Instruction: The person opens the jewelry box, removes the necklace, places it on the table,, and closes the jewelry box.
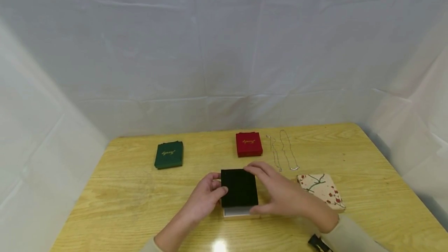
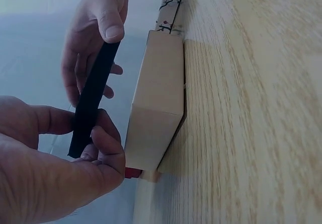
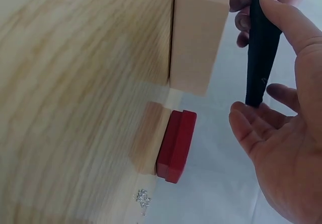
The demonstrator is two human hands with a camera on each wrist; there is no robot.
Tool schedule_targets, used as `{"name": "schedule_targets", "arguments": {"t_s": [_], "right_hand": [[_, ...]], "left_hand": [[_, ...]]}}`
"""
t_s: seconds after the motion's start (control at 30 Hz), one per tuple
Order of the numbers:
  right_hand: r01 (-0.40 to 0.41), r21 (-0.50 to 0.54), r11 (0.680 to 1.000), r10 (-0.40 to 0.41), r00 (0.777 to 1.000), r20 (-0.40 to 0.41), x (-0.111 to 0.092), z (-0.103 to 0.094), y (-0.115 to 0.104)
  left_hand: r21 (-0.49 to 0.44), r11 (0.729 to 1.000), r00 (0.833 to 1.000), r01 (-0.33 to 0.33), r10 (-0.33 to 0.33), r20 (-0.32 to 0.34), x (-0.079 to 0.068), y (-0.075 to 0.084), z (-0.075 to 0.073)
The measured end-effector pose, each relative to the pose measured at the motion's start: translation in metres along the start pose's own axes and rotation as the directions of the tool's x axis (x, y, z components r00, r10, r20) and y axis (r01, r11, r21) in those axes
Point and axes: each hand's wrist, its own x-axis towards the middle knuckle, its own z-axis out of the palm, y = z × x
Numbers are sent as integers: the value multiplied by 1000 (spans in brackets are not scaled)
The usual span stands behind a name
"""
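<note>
A flat black square pad (image 1: 239, 188) is held above a beige box (image 2: 157, 78) that sits on the table. Pale inside surface of the box shows past the pad's near edge in the head view. My left hand (image 1: 205, 196) pinches the pad's left side, thumb on top and fingers beneath. With thumb and fingers spread, my right hand (image 1: 278, 191) holds the pad's near and far right corners. In both wrist views a gap separates the pad from the box. Most of the box's inside is hidden under the pad.
A green box (image 1: 169, 154) lies at the back left, a red box (image 1: 249, 144) behind the pad. Two thin silver chains (image 1: 289, 151) lie right of the red box. A floral-patterned square case (image 1: 322, 189) is beside my right forearm. White cloth (image 1: 224, 49) hangs behind the wooden table (image 1: 133, 197).
</note>
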Motion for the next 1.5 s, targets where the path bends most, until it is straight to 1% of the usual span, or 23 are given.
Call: {"name": "schedule_targets", "arguments": {"t_s": [0.17, 0.3, 0.43, 0.6, 0.7, 0.83, 0.93, 1.07, 1.23, 1.37, 1.5], "right_hand": [[14, 4, 1000, -14, 1000, -12, -1, 2, 1], [16, 12, 1000, -15, 1000, -14, -2, 2, 1], [6, 28, 1000, -5, 1000, -6, -4, 2, 2], [-9, 38, 999, 9, 1000, 0, -7, -2, 2], [-15, 30, 999, 15, 1000, 1, -8, -4, 3], [-16, 23, 1000, 16, 1000, -2, -11, -6, 6], [-5, 23, 1000, 5, 1000, -6, -12, -7, 7], [3, 19, 1000, -3, 1000, -3, -15, -9, 7], [-8, 15, 1000, 8, 1000, 8, -17, -11, 8], [-15, 14, 1000, 15, 1000, 25, -18, -14, 9], [-25, 9, 1000, 25, 999, 38, -20, -15, 10]], "left_hand": [[-18, 1000, 1000, 8, -8, 10, 0, 0, 1], [-13, 1000, 1000, 12, -12, 9, 0, -1, 1], [7, 1000, 1000, 16, -16, -14, -1, -1, 0], [55, 998, 999, 4, -1, -41, -2, -1, -2], [82, 997, 999, -6, 10, -44, -4, -1, -3], [96, 995, 999, -18, 22, -43, -4, -1, -5], [132, 991, 998, -27, 34, -49, -4, -1, -7], [207, 978, 998, -33, 43, -46, -3, -3, -10], [290, 957, 999, -32, 33, 2, -3, -5, -15], [358, 932, 998, -49, 33, 52, -3, -6, -17], [439, 893, 992, -98, 54, 110, -2, -8, -20]]}}
